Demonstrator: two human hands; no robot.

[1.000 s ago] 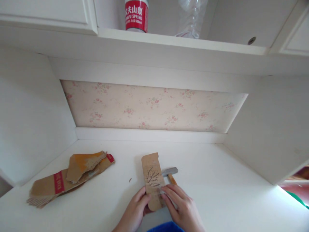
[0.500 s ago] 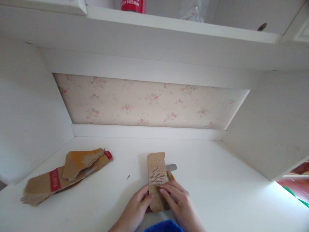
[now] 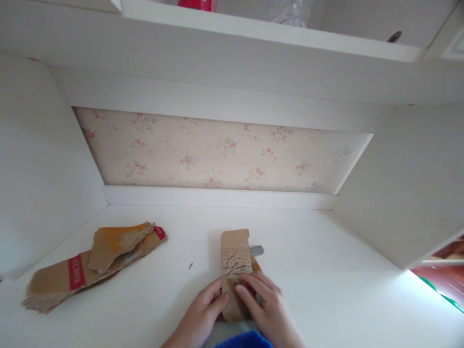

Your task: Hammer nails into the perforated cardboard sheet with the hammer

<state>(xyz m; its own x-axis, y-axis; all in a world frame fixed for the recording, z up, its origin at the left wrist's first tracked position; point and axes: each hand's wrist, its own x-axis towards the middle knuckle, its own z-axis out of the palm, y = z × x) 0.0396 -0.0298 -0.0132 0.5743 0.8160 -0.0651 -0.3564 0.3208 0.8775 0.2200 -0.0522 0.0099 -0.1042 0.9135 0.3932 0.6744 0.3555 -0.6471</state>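
Observation:
A narrow strip of brown cardboard point(image 3: 235, 244), with dark slits and rows of small holes in it, stands tilted in front of me. My left hand point(image 3: 205, 309) is closed on its lower left edge, thumb on the face. Low on the strip, my right hand point(image 3: 266, 302) presses its thumb and fingers together against the face. Whatever may be between those fingertips is too small to make out. Just right of the strip lies a grey flat-ended piece point(image 3: 257, 250), partly covered by it. An orange-yellow piece point(image 3: 255, 264) shows above my right fingers.
Folded, torn cardboard point(image 3: 78, 273) with red print lies on the white desktop point(image 3: 174, 299) to the left. A small brown scrap point(image 3: 190, 266) is nearer the middle. Overhead runs a shelf point(image 3: 253, 38) holding a red container point(image 3: 197, 5) and clear plastic point(image 3: 290, 14).
My right fingers have shifted slightly left and down on the strip. The strip hides more of the grey piece's surroundings. The view has tilted a little; my left grip stays.

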